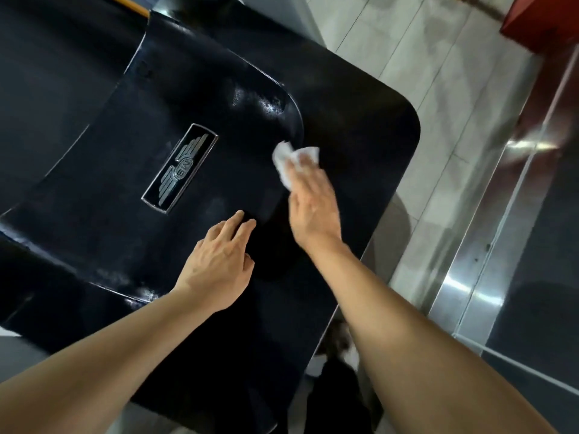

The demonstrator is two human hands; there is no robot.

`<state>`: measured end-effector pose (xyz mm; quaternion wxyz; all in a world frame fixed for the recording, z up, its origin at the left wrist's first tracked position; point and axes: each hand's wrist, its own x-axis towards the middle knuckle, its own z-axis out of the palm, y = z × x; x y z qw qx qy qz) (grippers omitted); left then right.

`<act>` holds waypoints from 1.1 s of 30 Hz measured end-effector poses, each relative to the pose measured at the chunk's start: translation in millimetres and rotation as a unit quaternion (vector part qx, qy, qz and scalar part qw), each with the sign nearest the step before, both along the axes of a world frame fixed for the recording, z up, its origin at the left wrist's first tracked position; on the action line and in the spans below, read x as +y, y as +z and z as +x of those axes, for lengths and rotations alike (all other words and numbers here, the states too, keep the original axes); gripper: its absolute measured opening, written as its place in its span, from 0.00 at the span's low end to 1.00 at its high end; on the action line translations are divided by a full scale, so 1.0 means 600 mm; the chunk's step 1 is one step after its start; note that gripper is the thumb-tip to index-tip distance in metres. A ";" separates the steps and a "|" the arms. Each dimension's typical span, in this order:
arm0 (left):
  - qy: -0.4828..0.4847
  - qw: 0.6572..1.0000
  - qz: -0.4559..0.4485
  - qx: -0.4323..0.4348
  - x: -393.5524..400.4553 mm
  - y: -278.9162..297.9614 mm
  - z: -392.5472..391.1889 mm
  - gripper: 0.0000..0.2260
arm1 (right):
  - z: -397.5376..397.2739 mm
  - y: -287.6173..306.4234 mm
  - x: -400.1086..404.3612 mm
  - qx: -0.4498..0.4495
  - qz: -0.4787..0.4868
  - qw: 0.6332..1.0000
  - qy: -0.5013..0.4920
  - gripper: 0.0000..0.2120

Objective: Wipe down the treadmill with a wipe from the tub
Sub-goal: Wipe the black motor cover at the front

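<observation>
Head view: right hand (313,205) presses wipe (293,161) on treadmill (188,89).

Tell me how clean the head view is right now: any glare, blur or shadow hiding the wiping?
Head view: glare spots on the glossy black treadmill cover above the wipe; the right hand and wipe look slightly motion-blurred; the left hand is sharper, resting on the cover; wide-angle bending at the edges; bright reflections on the metal floor strip.

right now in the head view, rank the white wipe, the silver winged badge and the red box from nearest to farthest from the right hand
1. white wipe, under the right hand's fingers
2. silver winged badge, to its left on the black cover
3. red box, far top right on the floor
</observation>
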<state>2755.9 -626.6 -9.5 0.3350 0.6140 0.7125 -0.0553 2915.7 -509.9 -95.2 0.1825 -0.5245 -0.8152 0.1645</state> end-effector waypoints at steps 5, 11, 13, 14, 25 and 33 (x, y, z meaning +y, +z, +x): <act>0.026 0.999 0.026 0.024 0.024 0.002 0.019 0.23 | 0.116 -0.023 0.062 0.098 -0.088 0.929 -0.346 0.28; 0.043 0.997 0.066 0.024 0.074 -0.021 0.049 0.28 | 0.029 -0.026 0.062 0.084 0.016 0.977 -0.194 0.28; 0.067 0.995 0.076 0.019 0.097 -0.027 0.060 0.29 | -0.005 -0.014 0.025 0.075 0.016 0.997 -0.018 0.28; 0.078 0.994 0.080 0.019 0.106 -0.027 0.064 0.29 | -0.005 -0.008 0.025 0.074 0.009 0.997 0.038 0.28; 0.109 0.991 0.081 0.014 0.175 -0.042 0.096 0.36 | 0.087 -0.011 0.166 0.174 -0.053 0.979 -0.092 0.23; 0.121 0.990 0.066 0.018 0.215 -0.018 0.093 0.45 | 0.163 -0.041 0.257 0.025 -0.001 1.000 0.017 0.32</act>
